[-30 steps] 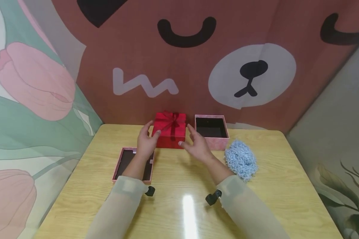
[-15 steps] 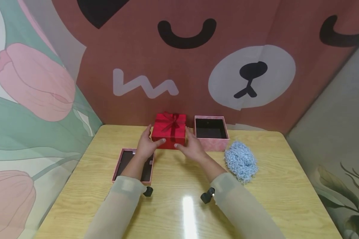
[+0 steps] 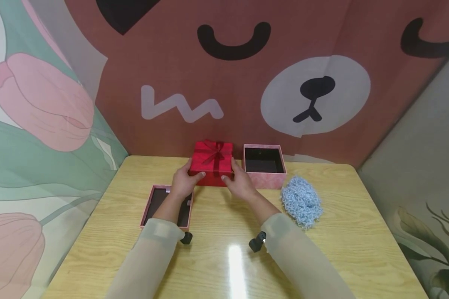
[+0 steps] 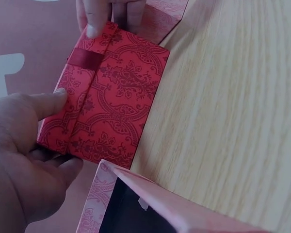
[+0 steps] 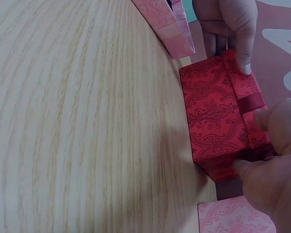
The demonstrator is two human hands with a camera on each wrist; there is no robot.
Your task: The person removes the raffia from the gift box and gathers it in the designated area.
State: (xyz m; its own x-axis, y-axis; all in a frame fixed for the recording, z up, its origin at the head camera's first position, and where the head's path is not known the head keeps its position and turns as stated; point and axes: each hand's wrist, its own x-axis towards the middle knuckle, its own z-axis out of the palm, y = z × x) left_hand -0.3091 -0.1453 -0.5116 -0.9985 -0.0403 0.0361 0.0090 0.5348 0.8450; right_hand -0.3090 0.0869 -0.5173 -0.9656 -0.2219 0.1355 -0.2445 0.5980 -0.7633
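A red patterned gift box [image 3: 209,154] with a dark red ribbon bow on its lid stands at the back of the table. My left hand [image 3: 183,182] grips its left side, the thumb on the front of the lid. From the other side my right hand [image 3: 243,185] holds the box, its thumb also at the front near the lid's edge. Both thumbs rest on the lid's band beside the ribbon strip in the left wrist view, where the front of the red box [image 4: 126,92] shows its floral pattern. In the right wrist view, my right fingers reach along the box's side.
An open pink box [image 3: 269,180] with a dark inside stands right of the red one. A pink-rimmed lid [image 3: 148,207] lies upturned under my left forearm. Light blue shredded filler [image 3: 301,202] sits in a heap on the right. A printed wall hanging [image 3: 239,104] closes off the back.
Both hands were apart from the red gift box a second ago, on either side of it. They have closed in and now grip it. The box itself has hardly moved.
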